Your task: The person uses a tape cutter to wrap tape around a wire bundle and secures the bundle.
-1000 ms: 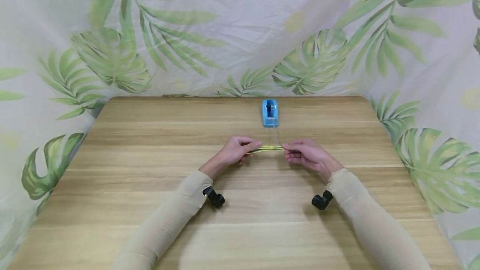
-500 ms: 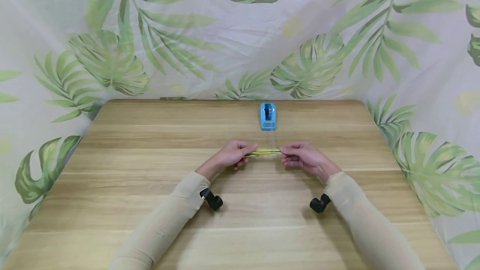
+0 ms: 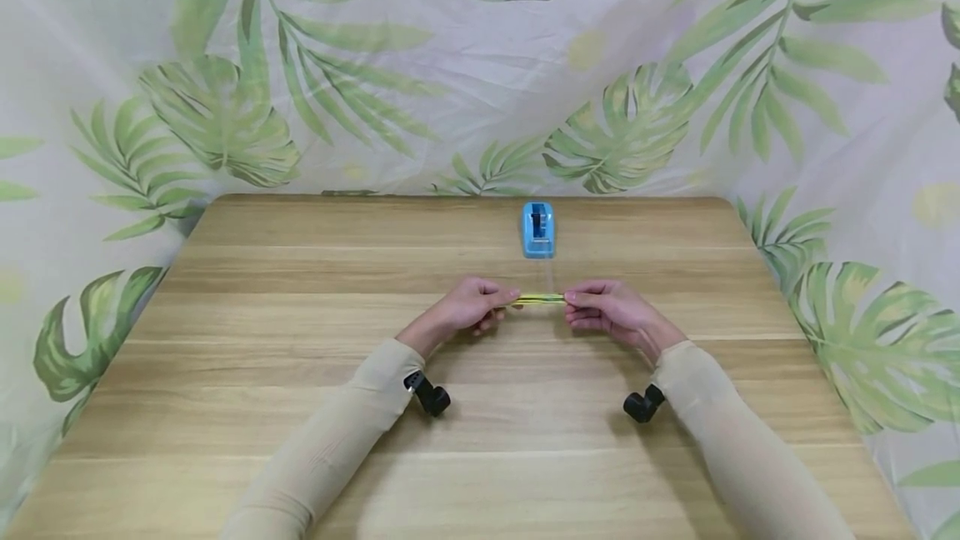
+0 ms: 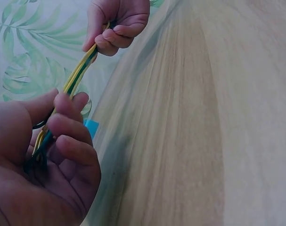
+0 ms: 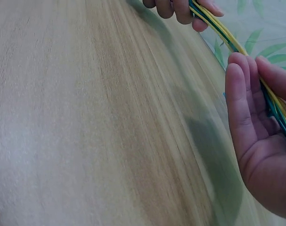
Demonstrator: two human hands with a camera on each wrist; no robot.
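Observation:
A bundle of thin yellow and green wires [image 3: 540,299] spans the gap between both hands, held roughly level. At its left end my left hand [image 3: 468,304] pinches it between thumb and fingers. My right hand [image 3: 615,308] grips the opposite end the same way. Up close in the left wrist view, the wires [image 4: 76,77] loop down into the left palm. The right wrist view has the wires [image 5: 225,33] running past the thumb into the right palm. A strip of clear tape [image 3: 548,275] reaches from the blue tape dispenser [image 3: 538,232] towards the bundle; whether they touch I cannot tell.
Under the hands lies a wood-grain table [image 3: 480,407], its far edge against a leaf-patterned cloth [image 3: 480,65]. The tape dispenser stands near that edge, just beyond the hands. A black camera [image 3: 431,397] sits on the left wrist and another camera [image 3: 643,402] on the right.
Both hands keep their hold on the wires and have barely moved. The strands between them now lie closer together and straighter. The head view has shifted slightly.

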